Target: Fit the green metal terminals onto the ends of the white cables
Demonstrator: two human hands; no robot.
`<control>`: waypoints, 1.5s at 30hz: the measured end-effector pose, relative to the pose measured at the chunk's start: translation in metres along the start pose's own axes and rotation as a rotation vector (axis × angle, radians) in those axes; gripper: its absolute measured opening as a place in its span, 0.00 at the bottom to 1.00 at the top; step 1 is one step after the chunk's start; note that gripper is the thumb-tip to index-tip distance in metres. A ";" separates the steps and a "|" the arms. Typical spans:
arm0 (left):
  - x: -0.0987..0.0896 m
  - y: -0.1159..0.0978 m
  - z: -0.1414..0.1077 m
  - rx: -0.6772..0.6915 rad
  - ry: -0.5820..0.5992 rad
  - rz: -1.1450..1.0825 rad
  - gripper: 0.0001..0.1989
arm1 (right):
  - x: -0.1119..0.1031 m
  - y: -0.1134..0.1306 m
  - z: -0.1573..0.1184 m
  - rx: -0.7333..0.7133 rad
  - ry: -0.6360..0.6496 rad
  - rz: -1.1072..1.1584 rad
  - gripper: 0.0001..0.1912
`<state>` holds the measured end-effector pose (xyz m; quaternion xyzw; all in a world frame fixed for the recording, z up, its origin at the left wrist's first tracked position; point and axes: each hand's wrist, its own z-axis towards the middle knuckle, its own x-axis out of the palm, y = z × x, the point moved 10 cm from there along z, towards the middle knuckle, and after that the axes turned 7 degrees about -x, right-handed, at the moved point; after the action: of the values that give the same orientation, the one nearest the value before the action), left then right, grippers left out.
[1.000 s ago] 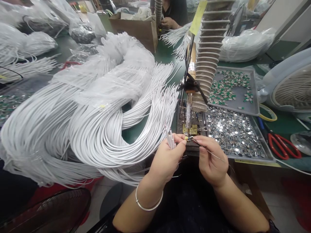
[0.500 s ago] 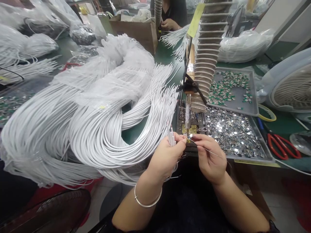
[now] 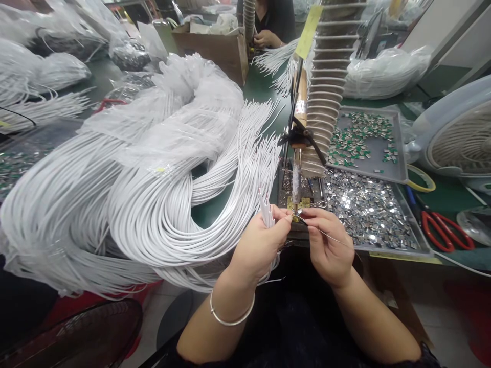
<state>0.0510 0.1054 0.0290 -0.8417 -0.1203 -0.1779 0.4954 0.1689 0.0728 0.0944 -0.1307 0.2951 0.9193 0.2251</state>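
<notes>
My left hand (image 3: 261,244) is closed round several white cables (image 3: 266,212) whose ends point upward. Its thumb and forefinger meet at a small metal piece (image 3: 298,211) just under the tip of the upright soldering iron (image 3: 297,174). My right hand (image 3: 330,246) pinches a thin wire (image 3: 333,237) close to that piece, and the wire trails off to the right across the fingers. The fingertips of both hands nearly touch. Exactly how the small piece is gripped is too small to tell.
Bundled white cables (image 3: 164,214) cover the left. At right are a tray of metal shells (image 3: 368,209), a tray of green-ended connectors (image 3: 383,145), red-handled pliers (image 3: 447,230) and a fan (image 3: 460,133). A ribbed hose (image 3: 326,92) hangs beside the iron. Another person (image 3: 268,25) sits opposite.
Both hands have shifted slightly left, and the small metal piece is now closer to the iron's tip. The cable ends in my left hand tilt a little more to the left.
</notes>
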 end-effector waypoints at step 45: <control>-0.029 0.047 -0.011 -0.014 0.011 0.235 0.14 | -0.041 -0.027 -0.017 0.137 0.164 -0.275 0.12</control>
<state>0.0403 0.0720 -0.0156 -0.8525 -0.0170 -0.1243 0.5074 0.2199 0.0679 0.0829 -0.2287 0.3538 0.8438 0.3325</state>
